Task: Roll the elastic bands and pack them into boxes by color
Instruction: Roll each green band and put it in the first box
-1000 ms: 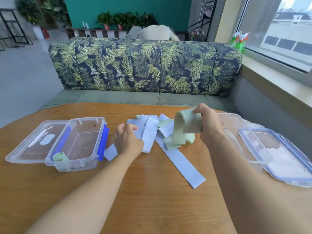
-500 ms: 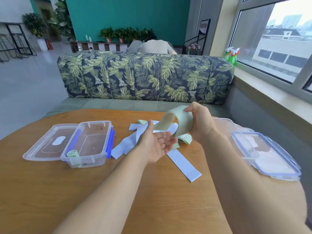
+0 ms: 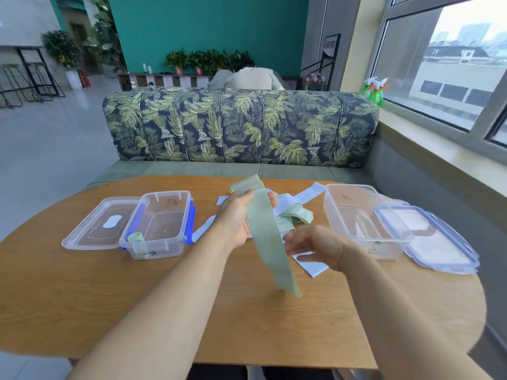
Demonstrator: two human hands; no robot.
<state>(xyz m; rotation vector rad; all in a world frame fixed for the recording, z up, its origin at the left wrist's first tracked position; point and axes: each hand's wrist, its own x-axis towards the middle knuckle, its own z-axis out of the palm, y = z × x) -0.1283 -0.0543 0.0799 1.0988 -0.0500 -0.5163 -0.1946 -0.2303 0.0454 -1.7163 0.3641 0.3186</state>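
My left hand grips the top end of a long pale green elastic band, which hangs unrolled, its lower end just above the wooden table. My right hand is blurred, its fingers loosely curled beside the band's middle; I cannot tell if it touches. Behind the hands lies a pile of light blue bands and green bands. The clear box with blue clips on the left contains one rolled green band. A second clear box stands on the right.
Each box has its lid beside it: one lid at the far left, the other lid at the far right near the table's edge. A leaf-patterned sofa stands behind the table. A person sits beyond it.
The green band has passed from my right hand to my left and now hangs straight down. My right hand has dropped lower beside it.
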